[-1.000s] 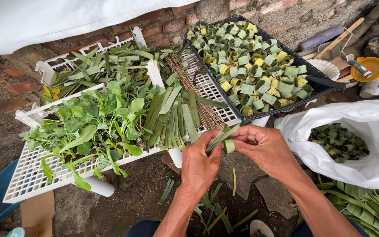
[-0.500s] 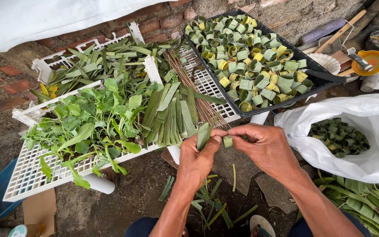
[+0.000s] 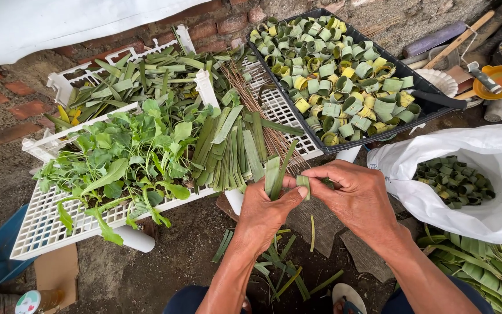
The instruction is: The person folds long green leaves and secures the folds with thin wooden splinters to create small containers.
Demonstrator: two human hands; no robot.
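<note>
Green leaf strip [image 3: 274, 174] pinched between left hand [image 3: 265, 212] and right hand [image 3: 358, 197].

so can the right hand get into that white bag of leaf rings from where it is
Probably yes. The right hand holds a leaf strip together with the left hand, and the white bag lies just to its right, mouth open toward it, with nothing in between. It would have to let go of the strip first.
</note>
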